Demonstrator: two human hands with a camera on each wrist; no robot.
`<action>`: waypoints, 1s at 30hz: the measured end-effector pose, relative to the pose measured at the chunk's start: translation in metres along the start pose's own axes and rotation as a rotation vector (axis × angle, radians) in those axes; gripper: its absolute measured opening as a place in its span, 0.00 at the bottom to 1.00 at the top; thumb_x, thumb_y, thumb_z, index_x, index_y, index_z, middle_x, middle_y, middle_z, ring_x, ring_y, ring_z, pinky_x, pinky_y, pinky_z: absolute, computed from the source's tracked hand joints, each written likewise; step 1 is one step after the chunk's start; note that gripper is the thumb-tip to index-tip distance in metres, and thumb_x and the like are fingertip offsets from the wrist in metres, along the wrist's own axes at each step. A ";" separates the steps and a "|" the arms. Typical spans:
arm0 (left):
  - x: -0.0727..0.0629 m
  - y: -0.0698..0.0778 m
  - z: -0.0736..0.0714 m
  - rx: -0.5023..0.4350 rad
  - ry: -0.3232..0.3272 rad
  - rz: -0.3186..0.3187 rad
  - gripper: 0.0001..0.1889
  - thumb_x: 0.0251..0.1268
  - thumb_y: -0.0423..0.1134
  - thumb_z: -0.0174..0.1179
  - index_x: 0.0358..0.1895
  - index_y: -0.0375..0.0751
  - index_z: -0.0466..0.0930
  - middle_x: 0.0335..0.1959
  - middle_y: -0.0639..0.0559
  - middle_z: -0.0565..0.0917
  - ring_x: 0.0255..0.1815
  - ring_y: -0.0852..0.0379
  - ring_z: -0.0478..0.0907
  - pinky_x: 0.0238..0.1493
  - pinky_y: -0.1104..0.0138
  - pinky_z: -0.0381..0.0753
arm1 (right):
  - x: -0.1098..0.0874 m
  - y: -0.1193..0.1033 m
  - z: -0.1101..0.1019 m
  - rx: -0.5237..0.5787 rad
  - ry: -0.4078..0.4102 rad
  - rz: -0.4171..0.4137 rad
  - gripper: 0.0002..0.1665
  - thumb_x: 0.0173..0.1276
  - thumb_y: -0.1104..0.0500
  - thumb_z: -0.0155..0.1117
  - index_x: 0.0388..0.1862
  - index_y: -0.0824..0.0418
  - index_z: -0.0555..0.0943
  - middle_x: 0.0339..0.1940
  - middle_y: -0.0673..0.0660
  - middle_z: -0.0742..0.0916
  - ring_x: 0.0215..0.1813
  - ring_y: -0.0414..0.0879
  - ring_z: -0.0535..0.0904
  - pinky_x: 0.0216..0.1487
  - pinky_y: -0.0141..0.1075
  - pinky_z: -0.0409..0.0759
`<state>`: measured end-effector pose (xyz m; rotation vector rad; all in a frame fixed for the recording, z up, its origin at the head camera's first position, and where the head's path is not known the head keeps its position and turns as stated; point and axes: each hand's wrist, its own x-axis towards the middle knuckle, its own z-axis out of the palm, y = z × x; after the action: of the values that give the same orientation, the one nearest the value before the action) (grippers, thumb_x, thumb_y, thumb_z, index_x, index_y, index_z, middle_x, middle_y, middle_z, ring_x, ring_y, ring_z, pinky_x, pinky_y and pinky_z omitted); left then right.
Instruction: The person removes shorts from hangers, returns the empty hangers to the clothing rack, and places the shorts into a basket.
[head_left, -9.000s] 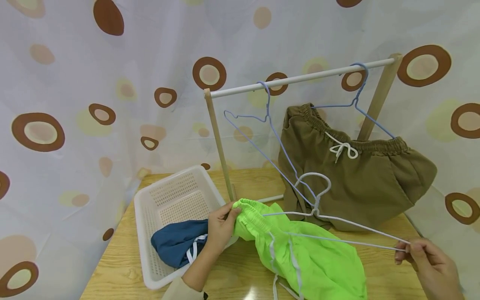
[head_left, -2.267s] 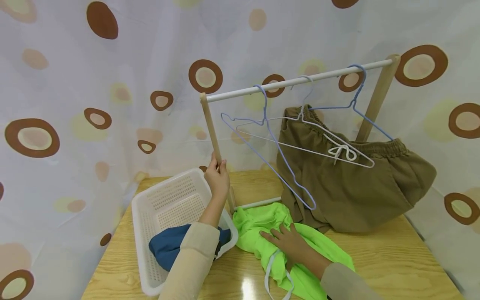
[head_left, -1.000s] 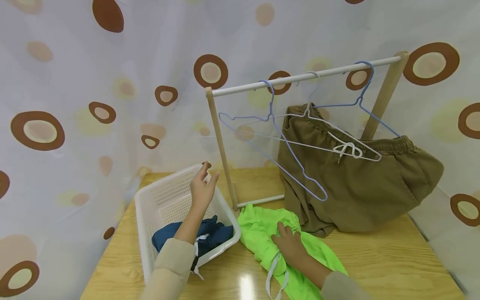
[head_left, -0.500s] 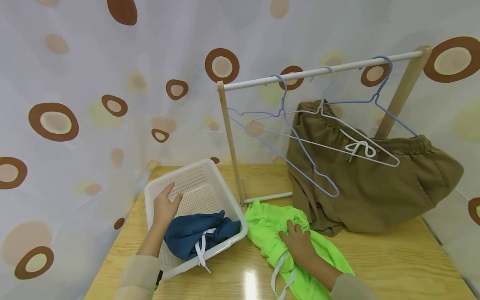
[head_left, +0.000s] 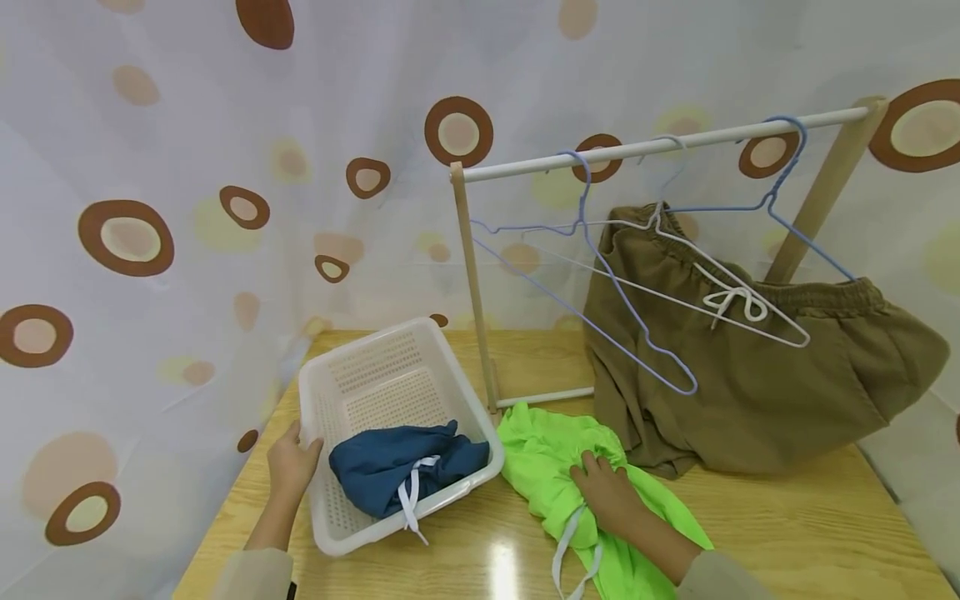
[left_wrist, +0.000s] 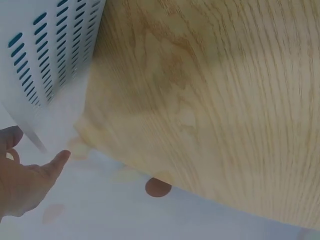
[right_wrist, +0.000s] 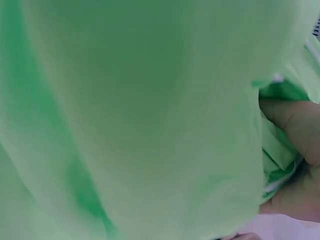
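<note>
Gripping a green garment point(head_left: 534, 454), with a white basket point(head_left: 397, 400) at the other hand

Pinning down the near side of the scene, the right hand point(head_left: 611, 500) grips the green garment on the table point(head_left: 795, 533), bunched fabric between its thumb and fingers. The garment lies crumpled to the right of the basket, its pale drawstring point(head_left: 565, 543) trailing toward the near edge. On the other side, the left hand point(head_left: 292, 467) is unclosed at the basket's left rim, thumb and fingers spread apart; whether they touch the rim is hard to tell. Inside the basket, toward its near end, rests a dark blue garment point(head_left: 382, 467), its white drawstring point(head_left: 408, 492) hanging over the front rim.

Farther back stands a rack point(head_left: 474, 283) with wooden posts and a white bar. A bare blue hanger point(head_left: 582, 218) hangs nearest its left post, then a bare white hanger point(head_left: 658, 217). Brown shorts point(head_left: 750, 392), their white cord tied in a bow, hang by the waistband from a second blue hanger point(head_left: 771, 197) on the right. Behind everything falls a pale curtain point(head_left: 300, 92) patterned with brown and cream spots.
</note>
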<state>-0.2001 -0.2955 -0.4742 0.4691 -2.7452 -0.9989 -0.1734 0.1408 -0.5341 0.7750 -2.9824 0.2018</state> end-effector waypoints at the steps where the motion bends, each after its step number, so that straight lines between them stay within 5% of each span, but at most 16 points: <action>1: 0.000 -0.001 0.001 -0.016 -0.006 -0.012 0.29 0.61 0.31 0.53 0.62 0.16 0.58 0.59 0.21 0.65 0.57 0.27 0.68 0.56 0.44 0.73 | 0.000 0.000 0.001 0.002 0.015 0.011 0.19 0.49 0.79 0.66 0.39 0.65 0.76 0.41 0.63 0.70 0.36 0.55 0.70 0.23 0.43 0.71; 12: -0.001 -0.007 0.012 -0.272 -0.057 -0.210 0.28 0.65 0.32 0.49 0.64 0.19 0.56 0.60 0.21 0.63 0.61 0.29 0.64 0.60 0.47 0.70 | -0.012 0.001 0.000 0.109 0.044 0.106 0.29 0.37 0.81 0.71 0.39 0.63 0.76 0.59 0.64 0.71 0.47 0.63 0.73 0.27 0.50 0.73; 24: -0.003 -0.004 0.013 -0.443 -0.050 -0.310 0.27 0.67 0.31 0.46 0.66 0.22 0.54 0.62 0.23 0.63 0.61 0.30 0.65 0.60 0.47 0.70 | -0.015 0.010 -0.021 0.087 0.220 0.091 0.35 0.35 0.85 0.65 0.43 0.58 0.76 0.53 0.59 0.77 0.42 0.56 0.78 0.16 0.26 0.59; 30: -0.004 -0.008 0.013 -0.466 -0.060 -0.325 0.28 0.68 0.32 0.46 0.67 0.23 0.53 0.62 0.23 0.64 0.61 0.30 0.66 0.60 0.47 0.70 | -0.015 0.008 -0.056 0.131 0.387 0.042 0.36 0.33 0.86 0.63 0.45 0.63 0.76 0.45 0.58 0.82 0.39 0.53 0.81 0.20 0.32 0.73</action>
<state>-0.1981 -0.2919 -0.4894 0.8223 -2.4066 -1.6959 -0.1631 0.1627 -0.4806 0.6023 -2.6386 0.4919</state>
